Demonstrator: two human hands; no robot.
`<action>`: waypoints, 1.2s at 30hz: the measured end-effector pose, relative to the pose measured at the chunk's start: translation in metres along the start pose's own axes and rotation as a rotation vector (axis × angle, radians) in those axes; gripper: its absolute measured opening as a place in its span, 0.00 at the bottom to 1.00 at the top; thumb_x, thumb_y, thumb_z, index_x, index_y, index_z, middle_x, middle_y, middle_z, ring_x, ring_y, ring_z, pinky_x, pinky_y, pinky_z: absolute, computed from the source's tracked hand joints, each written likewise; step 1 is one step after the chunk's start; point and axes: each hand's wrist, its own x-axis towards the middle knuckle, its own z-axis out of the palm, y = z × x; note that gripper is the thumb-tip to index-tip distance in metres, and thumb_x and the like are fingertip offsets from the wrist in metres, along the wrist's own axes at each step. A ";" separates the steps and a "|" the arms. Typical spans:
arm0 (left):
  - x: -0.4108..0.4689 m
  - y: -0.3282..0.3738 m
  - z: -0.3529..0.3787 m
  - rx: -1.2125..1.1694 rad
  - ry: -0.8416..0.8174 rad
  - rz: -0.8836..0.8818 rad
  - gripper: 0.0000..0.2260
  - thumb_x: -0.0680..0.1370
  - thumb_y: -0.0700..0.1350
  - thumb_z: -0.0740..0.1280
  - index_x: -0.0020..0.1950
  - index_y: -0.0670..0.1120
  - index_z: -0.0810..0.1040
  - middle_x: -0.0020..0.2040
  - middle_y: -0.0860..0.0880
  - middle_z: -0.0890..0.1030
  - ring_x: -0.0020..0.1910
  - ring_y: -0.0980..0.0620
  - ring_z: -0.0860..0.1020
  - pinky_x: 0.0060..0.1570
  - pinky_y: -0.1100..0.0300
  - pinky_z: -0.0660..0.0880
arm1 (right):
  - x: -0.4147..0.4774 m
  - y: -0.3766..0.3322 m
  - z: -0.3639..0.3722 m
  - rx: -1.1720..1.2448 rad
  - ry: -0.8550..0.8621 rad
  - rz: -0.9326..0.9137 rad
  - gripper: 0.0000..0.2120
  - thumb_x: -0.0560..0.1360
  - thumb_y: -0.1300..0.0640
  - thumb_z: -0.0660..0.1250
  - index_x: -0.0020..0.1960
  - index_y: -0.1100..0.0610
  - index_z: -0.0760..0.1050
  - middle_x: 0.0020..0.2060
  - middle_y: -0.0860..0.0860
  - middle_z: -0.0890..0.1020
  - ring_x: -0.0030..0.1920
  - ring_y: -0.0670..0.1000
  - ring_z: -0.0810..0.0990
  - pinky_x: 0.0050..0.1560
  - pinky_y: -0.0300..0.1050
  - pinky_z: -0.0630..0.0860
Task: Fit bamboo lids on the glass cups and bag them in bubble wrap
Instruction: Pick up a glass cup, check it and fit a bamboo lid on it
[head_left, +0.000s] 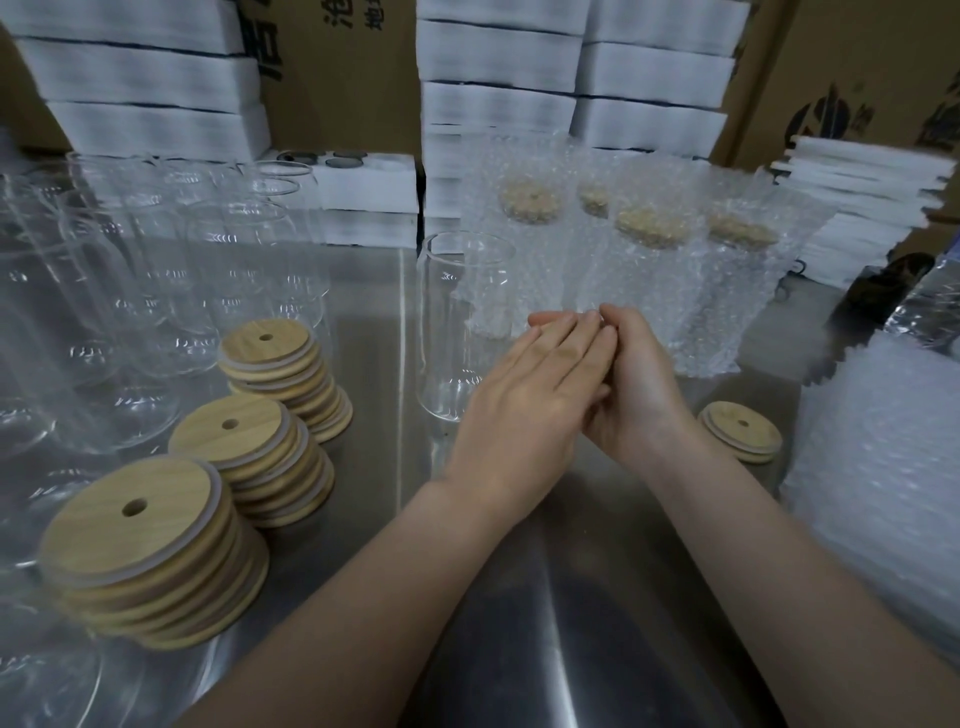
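My left hand (524, 400) and my right hand (639, 384) meet palm to palm above the steel table (519, 623). The left fingers lie straight across the right hand, whose fingers are partly hidden; I see nothing held in either. An empty glass cup (447, 322) stands upright just left of my hands. Three stacks of bamboo lids (150, 545) (249, 452) (280, 364) sit at the left. A small stack of lids (740, 431) lies right of my right wrist. Lidded cups in bubble wrap (649, 275) stand behind my hands.
Several empty glass cups (130, 270) crowd the table's left. A pile of bubble-wrap bags (883, 467) fills the right edge. White foam boxes (498, 62) and cardboard cartons (337, 78) wall off the back, with stacked white sheets (862, 208) at the back right.
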 end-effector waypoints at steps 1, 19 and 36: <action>0.000 0.000 0.000 -0.028 0.030 -0.002 0.16 0.79 0.37 0.60 0.66 0.36 0.77 0.66 0.40 0.77 0.67 0.42 0.75 0.66 0.45 0.72 | 0.001 0.000 -0.001 -0.008 -0.005 -0.004 0.25 0.83 0.49 0.50 0.50 0.62 0.82 0.38 0.53 0.85 0.32 0.45 0.83 0.24 0.33 0.73; 0.006 -0.001 -0.010 -0.613 0.390 -0.619 0.13 0.76 0.41 0.71 0.60 0.45 0.82 0.49 0.52 0.85 0.45 0.60 0.81 0.50 0.62 0.77 | 0.005 0.003 -0.013 -0.296 -0.212 -0.202 0.24 0.73 0.42 0.66 0.54 0.63 0.78 0.35 0.56 0.79 0.23 0.50 0.76 0.21 0.38 0.72; 0.006 0.001 -0.016 -0.476 0.346 -0.491 0.11 0.71 0.40 0.76 0.50 0.45 0.78 0.43 0.58 0.78 0.44 0.61 0.77 0.45 0.75 0.70 | -0.001 -0.002 -0.013 -0.356 -0.285 -0.194 0.20 0.73 0.44 0.65 0.47 0.62 0.77 0.28 0.54 0.78 0.23 0.52 0.75 0.22 0.40 0.72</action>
